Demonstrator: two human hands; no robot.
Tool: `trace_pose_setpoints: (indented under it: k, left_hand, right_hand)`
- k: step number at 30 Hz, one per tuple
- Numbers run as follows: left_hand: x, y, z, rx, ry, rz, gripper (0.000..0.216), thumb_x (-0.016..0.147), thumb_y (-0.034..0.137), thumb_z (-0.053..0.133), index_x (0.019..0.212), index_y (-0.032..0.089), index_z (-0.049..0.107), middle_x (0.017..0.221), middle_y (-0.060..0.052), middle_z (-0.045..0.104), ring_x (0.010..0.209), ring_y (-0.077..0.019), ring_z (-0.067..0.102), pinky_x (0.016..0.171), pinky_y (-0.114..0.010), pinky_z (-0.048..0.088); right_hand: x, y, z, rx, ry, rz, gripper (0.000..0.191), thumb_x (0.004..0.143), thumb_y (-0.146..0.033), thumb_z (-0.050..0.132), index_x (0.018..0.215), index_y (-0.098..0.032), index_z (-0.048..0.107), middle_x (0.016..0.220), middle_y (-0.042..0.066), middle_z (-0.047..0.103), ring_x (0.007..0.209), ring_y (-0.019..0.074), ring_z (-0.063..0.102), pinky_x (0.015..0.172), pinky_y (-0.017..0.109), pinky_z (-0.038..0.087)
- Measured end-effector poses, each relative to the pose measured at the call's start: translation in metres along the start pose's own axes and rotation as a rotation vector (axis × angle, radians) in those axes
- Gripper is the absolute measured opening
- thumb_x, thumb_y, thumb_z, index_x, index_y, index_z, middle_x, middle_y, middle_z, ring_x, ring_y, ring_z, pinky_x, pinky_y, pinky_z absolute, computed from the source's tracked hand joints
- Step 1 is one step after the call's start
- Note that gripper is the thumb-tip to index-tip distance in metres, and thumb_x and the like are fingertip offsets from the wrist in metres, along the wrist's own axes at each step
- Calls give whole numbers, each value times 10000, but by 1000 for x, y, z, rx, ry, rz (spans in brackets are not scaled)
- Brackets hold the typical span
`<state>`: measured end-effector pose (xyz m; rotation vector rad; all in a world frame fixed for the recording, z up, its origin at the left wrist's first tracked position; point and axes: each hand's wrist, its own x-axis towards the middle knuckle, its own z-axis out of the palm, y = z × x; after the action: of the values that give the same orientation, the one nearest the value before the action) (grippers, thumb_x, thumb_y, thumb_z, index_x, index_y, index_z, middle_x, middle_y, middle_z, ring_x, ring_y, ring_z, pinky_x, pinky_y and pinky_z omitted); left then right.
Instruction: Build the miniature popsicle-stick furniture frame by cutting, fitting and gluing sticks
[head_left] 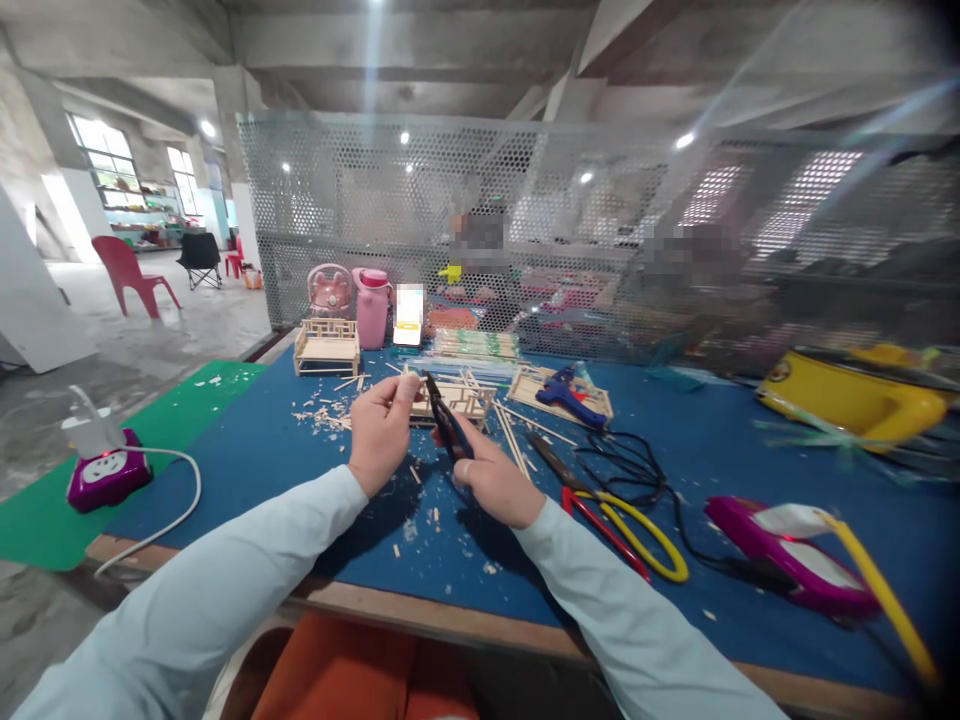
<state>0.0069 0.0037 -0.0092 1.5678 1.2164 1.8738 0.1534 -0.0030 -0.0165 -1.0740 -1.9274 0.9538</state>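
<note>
My right hand (501,482) is wrapped round the dark handles of a pair of pliers (444,415), their jaws pointing up and away from me. Beside the jaw tips, my left hand (380,428) is closed in a pinch; whatever lies between its fingertips is too small to make out. Just behind both hands sits a small frame of wooden sticks (474,402), partly covered by them. A finished-looking little stick bench (328,352) stands further left. Loose thin sticks (514,440) and cut scraps (324,412) are scattered on the blue tabletop (259,480).
A blue glue gun (574,398) rests on another stick piece, its black cable looping right. Scissors (637,525) with red and yellow handles lie near my right forearm. Purple power sockets (795,560) sit right and left. A pink bottle (373,312), phone (409,318) and mesh screen (337,200) stand behind.
</note>
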Motion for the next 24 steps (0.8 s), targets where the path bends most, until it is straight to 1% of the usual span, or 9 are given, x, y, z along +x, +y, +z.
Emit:
trace_pose_setpoints:
  k: [4, 9, 12, 16, 21, 24]
  left_hand:
    - [-3, 2, -1, 49, -40, 40, 373, 845, 434, 448, 684, 147, 622, 652, -9, 633, 632, -109, 539, 610, -218, 402]
    - [-4, 1, -1, 95, -50, 71, 363, 848, 426, 446, 693, 151, 626, 671, -16, 635, 645, -115, 538, 628, -227, 400]
    - [-4, 1, -1, 110, -52, 68, 367, 848, 430, 444, 699, 152, 632, 673, -18, 638, 649, -118, 540, 631, -231, 399]
    - [-3, 1, -1, 131, -55, 69, 369, 852, 424, 440, 687, 151, 625, 662, -16, 629, 645, -116, 534, 631, -228, 393]
    - [-2, -3, -1, 160, -63, 78, 366, 853, 418, 441, 683, 148, 618, 645, -10, 607, 636, -111, 520, 622, -225, 380]
    - [-2, -4, -1, 170, -73, 96, 365, 855, 417, 438, 680, 150, 614, 637, -8, 598, 633, -111, 514, 622, -226, 375]
  right_hand:
    - [0, -2, 2, 56, 2, 10, 673, 540, -133, 435, 1206, -211, 496, 1025, 42, 590, 976, 210, 527, 906, 365, 405]
    - [1, -3, 2, 100, 10, 24, 643, 516, -138, 435, 1149, -190, 530, 990, 49, 595, 975, 224, 536, 907, 383, 400]
    - [0, -3, 1, 88, 12, 33, 642, 510, -140, 434, 1144, -174, 533, 1003, 62, 594, 983, 230, 537, 910, 385, 401]
    - [0, -2, 1, 74, -1, 23, 652, 523, -148, 426, 1167, -196, 518, 1034, 55, 588, 1003, 222, 528, 921, 381, 394]
    - [1, 1, 1, 89, 7, -1, 653, 520, -136, 435, 1165, -187, 530, 1054, 53, 592, 1012, 217, 523, 929, 361, 385]
    - [2, 2, 3, 55, 13, 4, 596, 539, -126, 443, 1122, -180, 555, 975, 39, 621, 931, 208, 550, 876, 354, 415]
